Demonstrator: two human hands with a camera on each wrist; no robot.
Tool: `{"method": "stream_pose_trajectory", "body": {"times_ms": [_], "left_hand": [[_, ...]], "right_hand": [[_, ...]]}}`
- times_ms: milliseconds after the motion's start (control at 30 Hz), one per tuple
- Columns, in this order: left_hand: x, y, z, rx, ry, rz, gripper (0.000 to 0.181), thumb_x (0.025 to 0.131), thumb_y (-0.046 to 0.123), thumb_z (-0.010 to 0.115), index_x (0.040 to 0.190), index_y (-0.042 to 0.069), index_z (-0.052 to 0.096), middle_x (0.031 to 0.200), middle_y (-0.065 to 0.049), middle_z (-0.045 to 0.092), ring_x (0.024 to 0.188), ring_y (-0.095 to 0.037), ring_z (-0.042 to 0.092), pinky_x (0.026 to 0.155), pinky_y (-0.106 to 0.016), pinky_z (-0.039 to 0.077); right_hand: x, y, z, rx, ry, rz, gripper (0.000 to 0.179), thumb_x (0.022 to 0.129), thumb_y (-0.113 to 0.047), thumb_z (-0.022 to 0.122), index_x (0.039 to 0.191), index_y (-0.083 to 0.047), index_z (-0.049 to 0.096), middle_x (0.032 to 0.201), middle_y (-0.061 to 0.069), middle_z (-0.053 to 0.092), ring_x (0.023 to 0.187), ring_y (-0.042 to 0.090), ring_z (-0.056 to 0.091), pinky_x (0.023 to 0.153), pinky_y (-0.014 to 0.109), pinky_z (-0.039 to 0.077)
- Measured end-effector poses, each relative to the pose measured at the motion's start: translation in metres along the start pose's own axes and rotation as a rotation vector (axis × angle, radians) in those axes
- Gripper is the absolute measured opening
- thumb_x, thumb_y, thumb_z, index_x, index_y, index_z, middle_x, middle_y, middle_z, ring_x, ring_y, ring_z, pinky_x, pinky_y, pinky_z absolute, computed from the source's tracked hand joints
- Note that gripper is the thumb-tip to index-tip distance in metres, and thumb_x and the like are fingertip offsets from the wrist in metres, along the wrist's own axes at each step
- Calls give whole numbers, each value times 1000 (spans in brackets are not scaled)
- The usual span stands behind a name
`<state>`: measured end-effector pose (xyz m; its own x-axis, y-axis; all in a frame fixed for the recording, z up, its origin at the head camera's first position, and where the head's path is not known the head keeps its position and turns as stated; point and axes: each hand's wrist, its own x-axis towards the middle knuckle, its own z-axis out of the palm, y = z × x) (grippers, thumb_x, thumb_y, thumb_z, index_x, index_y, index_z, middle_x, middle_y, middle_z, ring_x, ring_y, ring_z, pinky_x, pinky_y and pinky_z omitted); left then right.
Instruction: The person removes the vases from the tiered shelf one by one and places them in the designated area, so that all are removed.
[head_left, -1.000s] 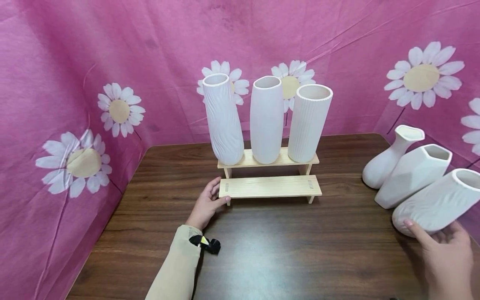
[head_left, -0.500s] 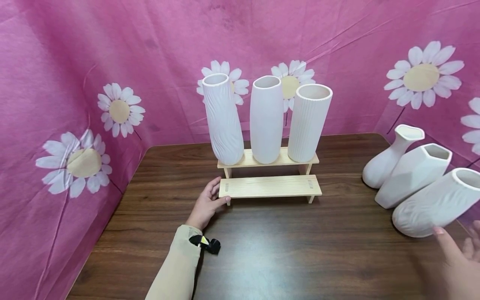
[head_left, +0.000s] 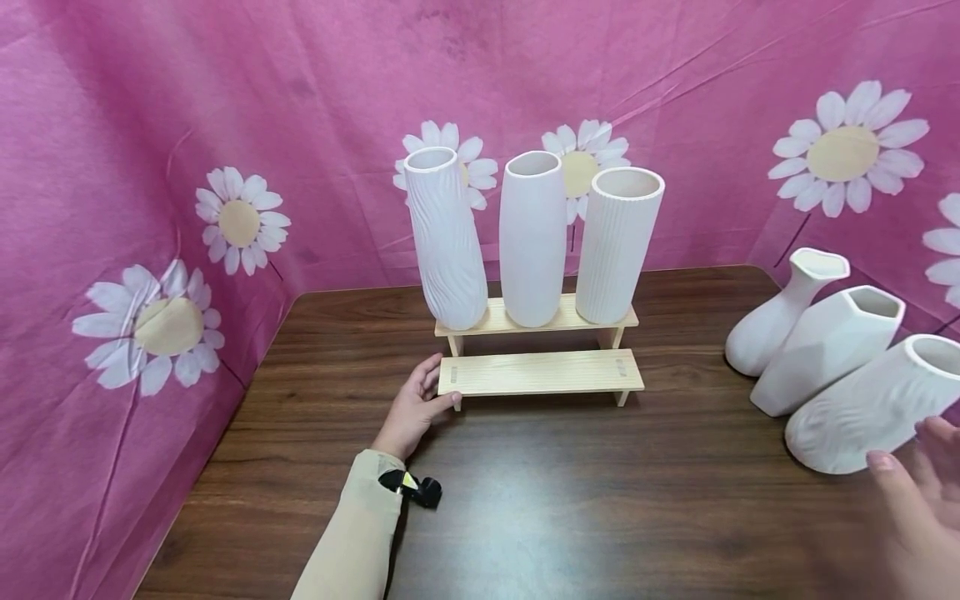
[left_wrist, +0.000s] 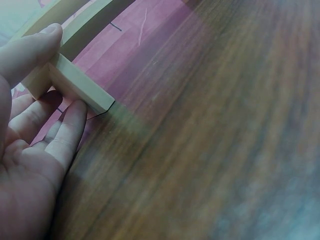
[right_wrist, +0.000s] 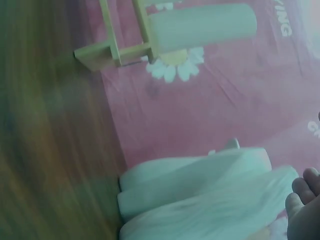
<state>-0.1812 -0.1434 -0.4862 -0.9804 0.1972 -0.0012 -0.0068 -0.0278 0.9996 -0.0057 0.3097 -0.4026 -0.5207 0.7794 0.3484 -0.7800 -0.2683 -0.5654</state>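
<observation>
A two-tier wooden stand [head_left: 540,374] is on the table, three tall white vases upright on its upper shelf: a wavy one [head_left: 448,242], a smooth one [head_left: 533,242] and a ribbed one [head_left: 619,248]. My left hand [head_left: 414,410] grips the lower shelf's left end, thumb at the front edge; the left wrist view shows fingers [left_wrist: 75,127] against its leg. At the right edge, my right hand [head_left: 918,508] has its fingers spread beside a white vase with a wavy relief [head_left: 862,412]. Whether it touches that vase, I cannot tell.
Behind the wavy-relief vase stand an angular white vase [head_left: 821,354] and a narrow-necked white vase [head_left: 780,321], close together. A pink cloth with daisies [head_left: 337,100] hangs around the brown wooden table [head_left: 570,500].
My right hand has let go of the lower part of the wavy-relief vase and moved right, then slightly up toward its upper part. My left hand and the stand have stayed still.
</observation>
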Motion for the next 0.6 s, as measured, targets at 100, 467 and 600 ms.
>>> {"method": "stream_pose_trajectory", "body": {"times_ms": [100, 467, 600], "left_hand": [[1, -1, -1, -2, -5, 1, 81, 89, -5, 72, 156, 1, 27, 152, -19, 46, 130, -30, 51, 90, -21, 50], [0, 1, -1, -4, -7, -4, 80, 88, -4, 73, 156, 5, 30, 151, -18, 46, 132, -31, 49, 92, -22, 49], [0, 0, -1, -8, -11, -7, 80, 89, -3, 73, 155, 4, 30, 151, -19, 46, 132, -31, 49, 93, -22, 49]], "right_hand": [[-1, 3, 2, 43, -16, -2, 54, 75, 34, 62, 124, 15, 52, 121, 20, 64, 119, 26, 58, 107, 22, 41], [-1, 7, 25, 74, -175, 85, 64, 73, 40, 51, 133, 18, 43, 123, 25, 64, 123, 29, 56, 111, 25, 36], [-1, 12, 32, 10, -226, 79, 63, 74, 42, 49, 133, 21, 43, 123, 27, 63, 122, 31, 57, 107, 27, 42]]}}
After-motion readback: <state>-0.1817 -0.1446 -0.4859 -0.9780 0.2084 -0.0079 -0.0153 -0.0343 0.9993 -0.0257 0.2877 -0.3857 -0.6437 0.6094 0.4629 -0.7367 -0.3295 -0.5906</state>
